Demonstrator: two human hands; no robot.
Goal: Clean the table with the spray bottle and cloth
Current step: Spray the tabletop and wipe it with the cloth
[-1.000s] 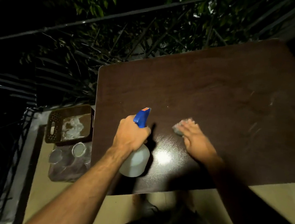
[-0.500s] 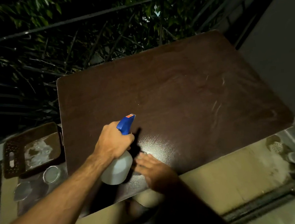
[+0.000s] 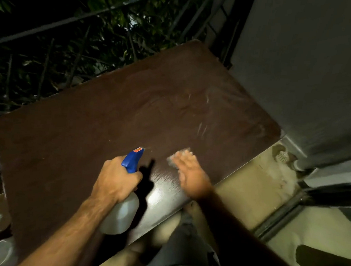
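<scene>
- Left hand [image 3: 116, 180] clenched round the neck of the bottle [image 3: 122, 214], blue trigger head [image 3: 133, 159] aimed out over the table [image 3: 87, 126], white body hanging tilted near the table's near edge.
- Right hand [image 3: 190, 174] flat, fingers straight, pressing the cloth [image 3: 177, 157] onto the table just right of the bottle's nozzle; blurred, so judged mid-wipe.
- Only a pale corner of cloth showing past the fingertips, close to the table's near edge.
- Bright wet sheen on the table between bottle and right hand; faint pale streaks [image 3: 202, 128] further in, toward the table's far right corner.
- Likely step: wiping sprayed patch, with much of the table beyond the bottle looking dull and not yet wiped.
- Risk: cloth working so near the table's near edge could slide off and drop to the floor [image 3: 249, 191] if the stroke runs outward.
- Risk: liquid pushed over that edge onto the knee [image 3: 185, 238] just below the table.
- Risk: a squeeze of the trigger now would likely spray ahead of the cloth or onto the right hand, given how close the nozzle sits to it.
- Risk: poor light, with one glare spot only, could hide missed streaks toward the table's far side.
- Risk: bottle held at a slant above the table's edge could knock it if the left arm drops.
- Round containers [image 3: 1, 251] low at the table's left end, apart from both hands; contents too dim to tell.
</scene>
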